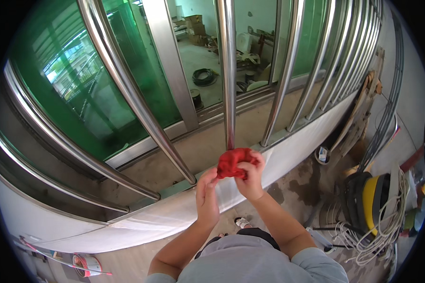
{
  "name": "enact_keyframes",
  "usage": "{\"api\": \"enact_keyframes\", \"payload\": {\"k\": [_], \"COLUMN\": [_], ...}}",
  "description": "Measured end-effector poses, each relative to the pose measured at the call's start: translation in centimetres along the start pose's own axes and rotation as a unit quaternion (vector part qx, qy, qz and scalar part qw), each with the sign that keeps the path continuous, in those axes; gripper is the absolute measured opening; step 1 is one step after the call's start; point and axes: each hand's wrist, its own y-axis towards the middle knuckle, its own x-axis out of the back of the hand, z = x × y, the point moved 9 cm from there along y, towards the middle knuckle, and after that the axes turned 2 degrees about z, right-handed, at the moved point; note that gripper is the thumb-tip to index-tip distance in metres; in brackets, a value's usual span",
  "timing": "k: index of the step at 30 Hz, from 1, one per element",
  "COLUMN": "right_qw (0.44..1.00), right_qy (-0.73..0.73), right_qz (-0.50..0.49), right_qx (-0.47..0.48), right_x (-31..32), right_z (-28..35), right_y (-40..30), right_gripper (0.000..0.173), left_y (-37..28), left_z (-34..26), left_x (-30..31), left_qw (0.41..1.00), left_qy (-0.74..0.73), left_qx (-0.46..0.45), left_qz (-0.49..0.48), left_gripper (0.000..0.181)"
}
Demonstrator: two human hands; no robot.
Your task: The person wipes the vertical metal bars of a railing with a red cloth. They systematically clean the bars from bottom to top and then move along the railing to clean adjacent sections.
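A bunched red cloth (233,163) is at the foot of a vertical stainless steel bar (229,88), just above the sill's outer edge. My right hand (251,177) grips the cloth from the right, its fingers folded over it. My left hand (208,196) is at the cloth's left side, fingers extended and close together; whether it grips the cloth's edge is not clear. The bar's lower end is hidden behind the cloth. More metal bars stand in a row on both sides, in front of a sliding window (191,116) with green-tinted panes.
A white wall (156,226) runs below the sill. To the right are a black and yellow machine (372,201), coiled pale cable (386,230), a small bucket (322,155) and wooden boards (361,109). A paint bucket (88,265) and a long pole (62,262) lie at lower left.
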Motion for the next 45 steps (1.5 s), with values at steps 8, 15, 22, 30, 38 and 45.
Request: {"api": "enact_keyframes", "payload": {"k": [8,15,22,30,38,45], "right_qw": [0.980,0.961,0.968,0.851,0.743,0.813], "right_qy": [0.004,0.172,0.188,0.465,0.525,0.397], "right_qz": [-0.015,-0.040,0.147,0.024,-0.081,-0.058], "right_qx": [0.198,0.214,0.076,-0.241,-0.406,-0.422], "right_x": [-1.1,0.6,-1.2,-1.9,-7.6,-11.3], "right_z": [5.6,6.2,-1.1,-5.7,-10.5,-13.5], "right_y": [9.0,13.5,4.7,4.8,11.3,14.7], "right_gripper": [0.049,0.049,0.047,0.035,0.043,0.039], "left_y": [0.2,0.5,0.7,2.0,2.8,2.8], "left_z": [-3.7,-4.1,-5.8,-5.1,-4.6,-4.4], "left_x": [0.6,-0.3,-2.2,-2.8,-3.7,-3.8], "left_qw": [0.983,0.977,0.955,0.945,0.925,0.883], "left_qy": [0.153,0.167,0.237,0.248,0.303,0.400], "left_qx": [-0.097,-0.124,-0.179,-0.208,-0.216,-0.218], "left_qz": [-0.043,-0.053,-0.029,-0.043,-0.069,-0.110], "left_gripper": [0.018,0.018,0.019,0.020,0.022,0.017]}}
